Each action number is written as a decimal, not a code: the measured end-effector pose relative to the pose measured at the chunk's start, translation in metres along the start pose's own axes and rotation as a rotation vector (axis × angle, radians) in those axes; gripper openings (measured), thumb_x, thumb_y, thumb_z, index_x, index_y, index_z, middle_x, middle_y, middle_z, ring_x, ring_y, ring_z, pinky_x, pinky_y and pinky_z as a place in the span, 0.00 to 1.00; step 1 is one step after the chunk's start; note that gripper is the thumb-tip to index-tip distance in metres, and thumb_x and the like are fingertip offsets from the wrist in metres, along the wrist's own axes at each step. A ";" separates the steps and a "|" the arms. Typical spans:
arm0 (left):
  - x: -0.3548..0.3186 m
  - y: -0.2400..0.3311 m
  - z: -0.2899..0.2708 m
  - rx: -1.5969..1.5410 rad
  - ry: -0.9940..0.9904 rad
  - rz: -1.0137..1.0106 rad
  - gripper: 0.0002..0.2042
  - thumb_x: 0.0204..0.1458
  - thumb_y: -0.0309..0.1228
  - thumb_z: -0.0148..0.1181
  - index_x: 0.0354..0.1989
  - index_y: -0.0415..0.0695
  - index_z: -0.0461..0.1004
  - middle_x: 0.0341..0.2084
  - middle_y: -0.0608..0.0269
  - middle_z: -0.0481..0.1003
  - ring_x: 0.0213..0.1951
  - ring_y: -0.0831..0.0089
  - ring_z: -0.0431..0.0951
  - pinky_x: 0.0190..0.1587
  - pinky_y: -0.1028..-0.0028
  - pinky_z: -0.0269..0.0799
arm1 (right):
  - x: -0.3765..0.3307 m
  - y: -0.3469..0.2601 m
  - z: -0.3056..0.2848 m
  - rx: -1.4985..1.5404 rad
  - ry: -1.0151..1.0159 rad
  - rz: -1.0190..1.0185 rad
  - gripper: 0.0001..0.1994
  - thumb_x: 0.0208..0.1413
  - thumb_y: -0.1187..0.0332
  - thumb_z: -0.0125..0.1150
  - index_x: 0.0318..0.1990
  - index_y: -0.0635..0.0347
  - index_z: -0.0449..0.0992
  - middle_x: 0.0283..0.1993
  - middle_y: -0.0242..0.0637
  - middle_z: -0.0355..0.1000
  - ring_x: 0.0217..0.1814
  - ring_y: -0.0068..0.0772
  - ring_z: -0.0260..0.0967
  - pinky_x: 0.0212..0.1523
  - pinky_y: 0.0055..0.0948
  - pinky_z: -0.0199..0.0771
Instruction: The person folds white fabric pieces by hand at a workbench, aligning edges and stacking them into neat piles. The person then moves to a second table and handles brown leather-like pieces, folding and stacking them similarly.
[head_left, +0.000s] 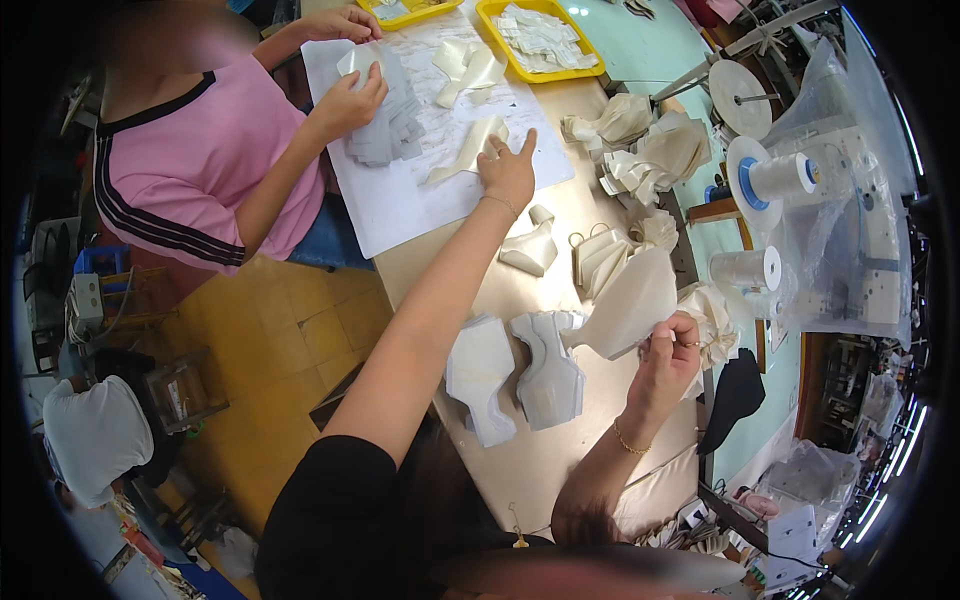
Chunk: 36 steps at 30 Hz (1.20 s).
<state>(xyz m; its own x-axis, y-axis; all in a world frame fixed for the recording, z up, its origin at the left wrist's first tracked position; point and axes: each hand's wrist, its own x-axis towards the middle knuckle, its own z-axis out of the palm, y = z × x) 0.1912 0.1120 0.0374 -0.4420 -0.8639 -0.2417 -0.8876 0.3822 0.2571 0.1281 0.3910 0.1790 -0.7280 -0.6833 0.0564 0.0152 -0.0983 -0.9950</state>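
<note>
L: co-worker in pink shirt (215, 165) w/ both hands at a small pale piece, over a fanned grey stack (390, 130). Next, wearer's L hand (508, 172), fingers spread, touching a cream fabric piece (468, 155) on white paper (400, 215). Mid-table: two stacks of grey-white shaped cutouts (550, 375). R hand (665, 365) pinches edge of a cream panel (630, 300), held up above table. Step in hand, prob.: picking up/placing pcs. one at a time; next move calls for L fingertips closing on the piece's edge, R pinch kept light. Far R: white thread spools (785, 177).
</note>
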 end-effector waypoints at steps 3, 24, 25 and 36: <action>-0.035 0.003 -0.017 -0.256 0.197 0.016 0.31 0.58 0.41 0.52 0.70 0.54 0.49 0.64 0.33 0.52 0.65 0.41 0.54 0.60 0.60 0.63 | 0.004 0.001 0.003 0.091 -0.063 0.087 0.04 0.56 0.75 0.58 0.35 0.61 0.69 0.33 0.28 0.64 0.31 0.17 0.62 0.34 0.17 0.64; -0.288 0.012 -0.106 -0.609 0.588 0.470 0.27 0.47 0.17 0.58 0.59 0.45 0.69 0.40 0.54 0.79 0.30 0.64 0.81 0.29 0.73 0.75 | -0.064 -0.059 0.071 -0.303 -0.135 -0.191 0.03 0.51 0.76 0.65 0.33 0.62 0.81 0.32 0.34 0.74 0.31 0.22 0.68 0.31 0.21 0.68; -0.289 0.013 -0.108 -0.609 0.638 0.513 0.27 0.46 0.16 0.58 0.58 0.45 0.70 0.40 0.53 0.79 0.29 0.64 0.81 0.29 0.73 0.75 | -0.066 -0.062 0.069 -0.273 -0.149 -0.166 0.03 0.51 0.75 0.65 0.33 0.63 0.81 0.31 0.34 0.74 0.30 0.21 0.68 0.31 0.21 0.67; -0.315 -0.004 -0.127 -0.516 0.590 0.662 0.22 0.48 0.18 0.57 0.55 0.43 0.73 0.44 0.53 0.78 0.39 0.68 0.82 0.33 0.76 0.76 | -0.079 -0.075 0.053 -0.116 -0.326 -0.048 0.04 0.52 0.72 0.65 0.30 0.64 0.78 0.31 0.30 0.70 0.28 0.19 0.61 0.32 0.20 0.63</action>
<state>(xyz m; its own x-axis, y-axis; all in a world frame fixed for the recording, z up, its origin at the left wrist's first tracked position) 0.3507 0.3412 0.2310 -0.5648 -0.6082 0.5577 -0.2639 0.7735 0.5763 0.2207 0.4142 0.2533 -0.4685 -0.8769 0.1075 -0.1051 -0.0655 -0.9923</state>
